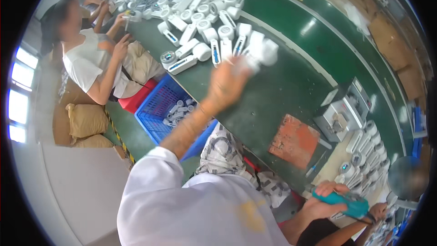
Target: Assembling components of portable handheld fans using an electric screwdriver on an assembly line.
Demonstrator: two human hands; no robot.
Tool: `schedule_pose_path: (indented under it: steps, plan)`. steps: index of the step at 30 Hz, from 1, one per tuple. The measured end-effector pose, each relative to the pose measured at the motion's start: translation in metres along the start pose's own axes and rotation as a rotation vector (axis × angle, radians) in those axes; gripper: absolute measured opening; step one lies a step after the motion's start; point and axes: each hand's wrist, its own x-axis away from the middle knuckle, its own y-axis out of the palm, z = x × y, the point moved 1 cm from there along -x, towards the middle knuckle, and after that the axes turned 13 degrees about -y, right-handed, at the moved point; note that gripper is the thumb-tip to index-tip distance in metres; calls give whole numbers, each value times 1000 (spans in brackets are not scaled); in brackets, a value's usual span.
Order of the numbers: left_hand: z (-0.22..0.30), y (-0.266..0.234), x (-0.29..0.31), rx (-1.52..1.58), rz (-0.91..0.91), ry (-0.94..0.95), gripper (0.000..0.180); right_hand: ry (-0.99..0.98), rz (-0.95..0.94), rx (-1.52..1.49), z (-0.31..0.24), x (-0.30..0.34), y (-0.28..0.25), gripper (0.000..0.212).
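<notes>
My left hand (227, 84) reaches across the green table and is smeared by motion. Its fingers close around a white plastic piece (264, 52), also blurred, whose exact shape I cannot make out. Just beyond lies a heap of white handheld devices (198, 18) with round heads and flat handles; some handles show a dark slot with blue inside. At the lower right, my right hand (316, 207) grips a teal electric screwdriver (353, 204), its fingers wrapped over the body.
A blue crate (157, 114) with small white parts stands beside the table. An orange-red board (295, 141) and a grey metal fixture (341, 114) rest on the table. More white devices (364, 159) line the right side. Co-workers sit at left (86, 54) and lower right (350, 232).
</notes>
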Motion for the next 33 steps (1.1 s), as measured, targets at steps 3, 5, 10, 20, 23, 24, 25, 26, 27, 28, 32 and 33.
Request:
schedule_pose_path:
  steps: [3,5,10,20,23,24,25,26,27,28,32,33]
  plan:
    - [-100,-62,-132,-651,563,697,33,131,62,62,8,12,-13,67]
    - [-75,-78,-150,-606,788,597,36,100,20,225,14,16,-12,69]
    - [97,44,-33,-4,62,396,29,93,-27,292,-6,15,-6,63]
    - [152,490,128,-343,-360,963,18,85,44,265,-29,34,-29,63]
    - [218,420,121,-779,-652,763,22,68,81,315,-39,41,-43,68]
    - [204,423,111,-786,-679,736,21,66,81,307,-41,42,-43,68]
    - [190,428,107,-705,-498,737,11,77,68,320,-42,42,-42,66]
    - [174,434,107,-619,-329,736,9,89,62,339,-42,44,-42,64]
    - [169,432,108,-519,-291,768,11,85,66,337,-42,42,-45,64]
    - [167,431,110,-521,-288,773,11,87,62,339,-42,39,-47,63]
    - [188,351,129,-103,-470,773,30,130,44,337,-41,25,-59,53]
    - [183,326,129,142,-496,821,33,86,44,355,-39,22,-58,51]
